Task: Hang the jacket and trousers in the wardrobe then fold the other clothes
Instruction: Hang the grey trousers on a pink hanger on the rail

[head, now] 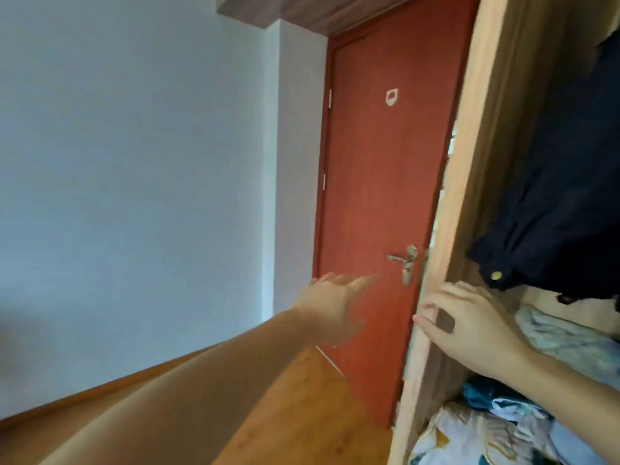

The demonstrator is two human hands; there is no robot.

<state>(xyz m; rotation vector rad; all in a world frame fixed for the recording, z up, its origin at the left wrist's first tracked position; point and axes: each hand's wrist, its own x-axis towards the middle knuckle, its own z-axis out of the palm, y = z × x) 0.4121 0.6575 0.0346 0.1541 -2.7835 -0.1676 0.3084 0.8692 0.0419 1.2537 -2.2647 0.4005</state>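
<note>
A dark navy garment (550,209) with a brass button hangs inside the wardrobe at the right. The wooden wardrobe door (456,182) stands edge-on in front of it. My right hand (469,325) lies against that door's edge, fingers curled round it, a dark patch on one finger. My left hand (330,308) reaches out in the air before the red room door, fingers loosely extended, holding nothing. Folded light and patterned clothes (486,427) fill the lower wardrobe shelves.
The red room door (372,182) with a metal handle (404,261) stands shut behind my left hand. A pale wall (134,162) fills the left, with wooden floor (285,397) below. More pale fabric (563,333) lies on a shelf under the hanging garment.
</note>
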